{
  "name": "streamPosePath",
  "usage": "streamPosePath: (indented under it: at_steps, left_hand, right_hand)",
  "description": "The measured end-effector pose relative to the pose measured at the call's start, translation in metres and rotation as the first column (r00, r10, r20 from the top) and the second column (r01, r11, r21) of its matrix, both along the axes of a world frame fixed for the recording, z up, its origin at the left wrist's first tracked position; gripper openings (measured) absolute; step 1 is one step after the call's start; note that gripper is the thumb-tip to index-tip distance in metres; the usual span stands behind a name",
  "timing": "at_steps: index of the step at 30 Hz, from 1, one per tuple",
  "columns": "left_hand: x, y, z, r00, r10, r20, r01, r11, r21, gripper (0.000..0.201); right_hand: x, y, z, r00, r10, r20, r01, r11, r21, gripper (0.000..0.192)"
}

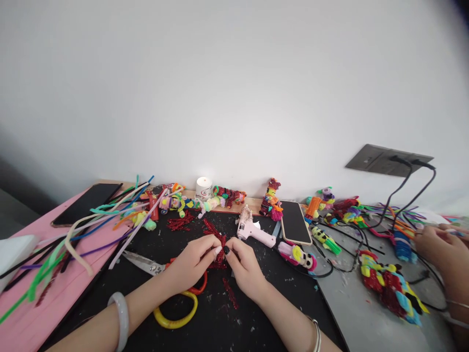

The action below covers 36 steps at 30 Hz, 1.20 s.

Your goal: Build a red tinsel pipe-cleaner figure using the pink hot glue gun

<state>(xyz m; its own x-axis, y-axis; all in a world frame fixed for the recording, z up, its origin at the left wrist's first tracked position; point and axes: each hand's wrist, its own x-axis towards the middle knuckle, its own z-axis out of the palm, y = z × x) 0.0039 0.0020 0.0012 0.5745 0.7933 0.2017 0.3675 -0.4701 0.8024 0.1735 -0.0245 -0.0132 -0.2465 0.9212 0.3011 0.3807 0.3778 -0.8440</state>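
Red glitter pipe-cleaner bundle [219,252]: sparkly, bristly, crumpled; pinched between left hand [190,266] and right hand [246,269]. Pink glue gun [252,232] at two o'clock.

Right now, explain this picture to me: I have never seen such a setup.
No machine here. One camera sits on a person's head, looking forward and down at their own bare hands. The left hand and right hand pinch a red glittery pipe-cleaner piece between them over a black mat. Around them lie scissors, a pink glue gun, a phone, loose pipe cleaners and finished colourful figures. At the right edge, another person's hand works separately.
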Motion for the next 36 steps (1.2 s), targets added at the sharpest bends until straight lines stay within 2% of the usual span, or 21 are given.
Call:
streamPosePath:
  at_steps: [36]
  left_hand:
    - [-0.0006, 0.0012, -0.0009, 0.999, -0.035, -0.006, 0.035, 0.998, -0.058, 0.022]
  right_hand:
    - [-0.001, -0.0013, -0.0013, 1.0, 0.005, -0.024, -0.006, 0.999, -0.035, 0.018]
